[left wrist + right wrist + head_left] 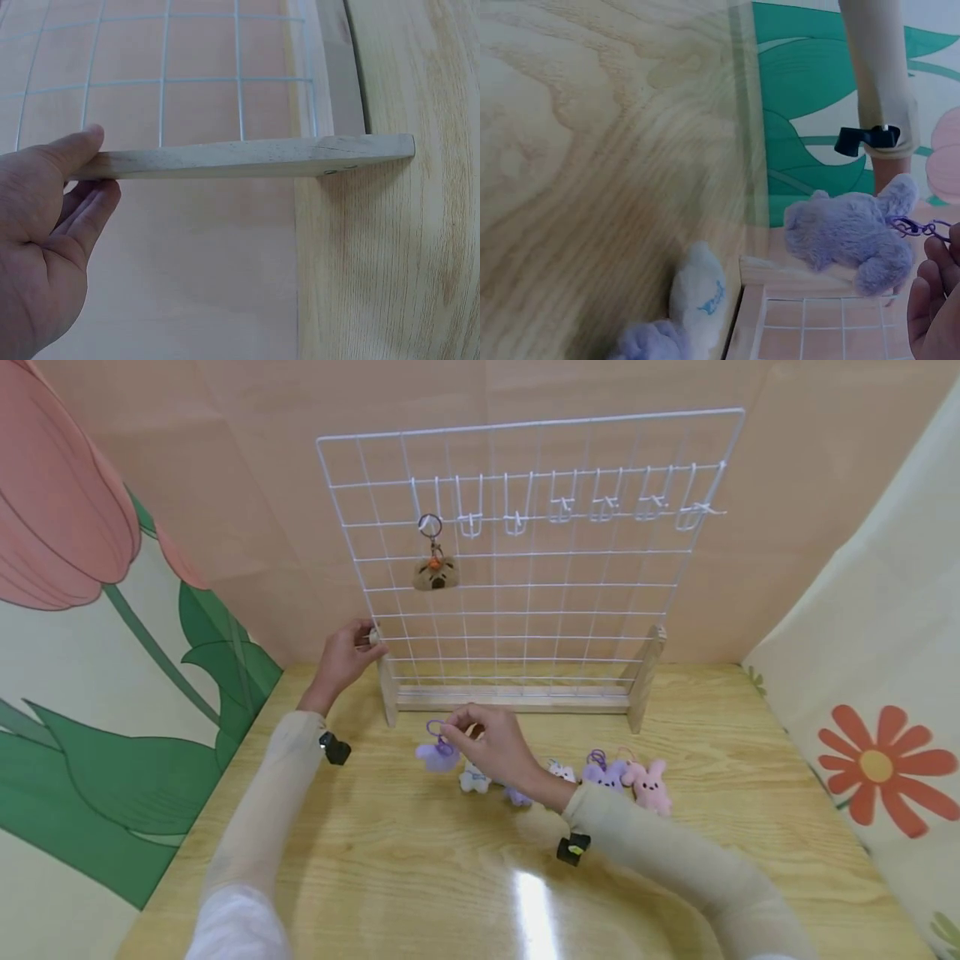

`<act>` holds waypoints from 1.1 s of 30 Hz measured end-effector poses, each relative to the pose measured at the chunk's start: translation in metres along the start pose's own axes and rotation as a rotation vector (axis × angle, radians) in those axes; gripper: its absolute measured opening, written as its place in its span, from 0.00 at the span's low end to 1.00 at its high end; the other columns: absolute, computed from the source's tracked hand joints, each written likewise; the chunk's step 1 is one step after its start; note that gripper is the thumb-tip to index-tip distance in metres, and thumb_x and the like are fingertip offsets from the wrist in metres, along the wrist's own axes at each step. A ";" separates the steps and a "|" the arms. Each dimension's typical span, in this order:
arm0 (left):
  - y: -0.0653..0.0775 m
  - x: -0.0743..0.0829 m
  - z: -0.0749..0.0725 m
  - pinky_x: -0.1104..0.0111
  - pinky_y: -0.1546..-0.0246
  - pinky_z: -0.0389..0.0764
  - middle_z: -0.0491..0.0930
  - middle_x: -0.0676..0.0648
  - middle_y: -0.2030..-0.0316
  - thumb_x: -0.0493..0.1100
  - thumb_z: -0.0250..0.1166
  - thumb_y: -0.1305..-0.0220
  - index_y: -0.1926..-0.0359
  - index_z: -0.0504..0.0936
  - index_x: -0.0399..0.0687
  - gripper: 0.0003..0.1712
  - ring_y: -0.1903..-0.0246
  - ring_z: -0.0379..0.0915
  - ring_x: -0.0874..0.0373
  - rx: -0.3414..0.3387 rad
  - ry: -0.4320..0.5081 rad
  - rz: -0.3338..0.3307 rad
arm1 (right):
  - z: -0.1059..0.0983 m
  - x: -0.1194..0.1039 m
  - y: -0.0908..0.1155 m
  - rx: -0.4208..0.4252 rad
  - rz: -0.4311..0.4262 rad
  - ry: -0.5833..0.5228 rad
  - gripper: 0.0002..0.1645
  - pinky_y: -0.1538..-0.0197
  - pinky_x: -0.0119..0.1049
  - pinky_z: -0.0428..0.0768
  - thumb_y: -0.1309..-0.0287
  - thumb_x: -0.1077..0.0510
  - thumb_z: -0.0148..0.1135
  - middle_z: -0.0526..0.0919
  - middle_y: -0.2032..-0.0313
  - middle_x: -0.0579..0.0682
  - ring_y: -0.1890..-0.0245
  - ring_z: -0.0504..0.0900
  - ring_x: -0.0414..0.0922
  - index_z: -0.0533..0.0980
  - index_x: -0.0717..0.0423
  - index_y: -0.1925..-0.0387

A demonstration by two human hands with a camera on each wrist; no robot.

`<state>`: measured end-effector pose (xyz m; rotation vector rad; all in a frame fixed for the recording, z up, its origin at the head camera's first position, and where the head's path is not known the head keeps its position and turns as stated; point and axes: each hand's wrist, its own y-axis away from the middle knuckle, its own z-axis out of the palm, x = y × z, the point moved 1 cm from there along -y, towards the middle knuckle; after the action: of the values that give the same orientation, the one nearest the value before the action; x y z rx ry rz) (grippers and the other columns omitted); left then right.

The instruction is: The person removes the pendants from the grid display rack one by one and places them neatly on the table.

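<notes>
My right hand (498, 747) pinches the purple ring of a fluffy purple plush keychain (438, 757). In the right wrist view the plush keychain (847, 236) dangles from its ring and clasp, off the table. My left hand (347, 658) grips the top of the left wooden upright (386, 681) of a white wire grid rack (525, 556). The left wrist view has the thumb on one face of that upright (225, 157) and the fingers on the other. A brown plush keychain (436, 573) hangs by its ring from the leftmost hook on the rack.
Several white hooks (516, 522) line the rack's upper part. Below the rack, a white plush (474, 778), a purple plush (604, 774) and a pink plush (649, 786) lie on the wooden table (420, 877), some partly behind my right hand. A floral backdrop (876, 767) stands at the right.
</notes>
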<state>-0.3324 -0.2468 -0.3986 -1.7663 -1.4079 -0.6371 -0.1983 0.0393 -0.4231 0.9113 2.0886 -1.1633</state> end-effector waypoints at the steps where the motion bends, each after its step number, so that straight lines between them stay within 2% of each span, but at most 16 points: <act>1: 0.000 0.000 0.000 0.54 0.45 0.85 0.78 0.31 0.40 0.37 0.69 0.31 0.34 0.72 0.30 0.29 0.43 0.79 0.39 0.001 0.001 0.000 | 0.001 0.001 0.001 -0.004 0.001 0.000 0.06 0.66 0.31 0.86 0.32 0.55 0.67 0.88 0.67 0.42 0.70 0.84 0.36 0.84 0.53 0.65; 11: 0.000 0.001 0.000 0.53 0.45 0.85 0.78 0.31 0.40 0.37 0.69 0.32 0.34 0.72 0.30 0.29 0.43 0.79 0.39 0.000 0.008 -0.003 | 0.009 0.004 0.017 -0.027 0.045 -0.037 0.04 0.65 0.35 0.87 0.33 0.55 0.68 0.88 0.68 0.39 0.70 0.84 0.35 0.84 0.50 0.65; 18: -0.001 0.000 0.001 0.53 0.44 0.84 0.78 0.32 0.40 0.37 0.68 0.31 0.34 0.71 0.31 0.29 0.42 0.78 0.39 -0.001 0.013 -0.014 | 0.015 0.007 0.028 -0.056 0.097 -0.036 0.03 0.66 0.33 0.86 0.34 0.56 0.70 0.87 0.69 0.38 0.70 0.84 0.39 0.84 0.48 0.66; 23: -0.001 -0.001 0.001 0.53 0.44 0.84 0.78 0.32 0.39 0.37 0.68 0.31 0.34 0.72 0.31 0.29 0.42 0.78 0.40 0.002 0.020 -0.020 | 0.022 0.012 0.035 -0.071 0.122 -0.004 0.04 0.67 0.31 0.85 0.36 0.56 0.71 0.88 0.70 0.38 0.72 0.83 0.34 0.85 0.49 0.67; 26: -0.001 -0.002 0.000 0.53 0.44 0.84 0.78 0.32 0.40 0.37 0.68 0.31 0.34 0.72 0.31 0.29 0.42 0.78 0.40 -0.001 0.025 -0.021 | 0.025 0.016 0.036 -0.072 0.141 0.008 0.04 0.67 0.29 0.84 0.37 0.56 0.72 0.88 0.70 0.39 0.72 0.82 0.33 0.85 0.48 0.68; 33: -0.001 -0.002 0.000 0.54 0.44 0.84 0.78 0.33 0.40 0.37 0.69 0.31 0.34 0.72 0.31 0.29 0.42 0.79 0.40 0.001 0.034 -0.017 | 0.030 0.025 0.033 -0.064 0.144 -0.006 0.04 0.68 0.29 0.85 0.35 0.55 0.70 0.88 0.70 0.40 0.73 0.83 0.37 0.85 0.49 0.67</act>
<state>-0.3335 -0.2479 -0.4003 -1.7366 -1.4006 -0.6722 -0.1829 0.0327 -0.4709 1.0087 2.0069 -1.0187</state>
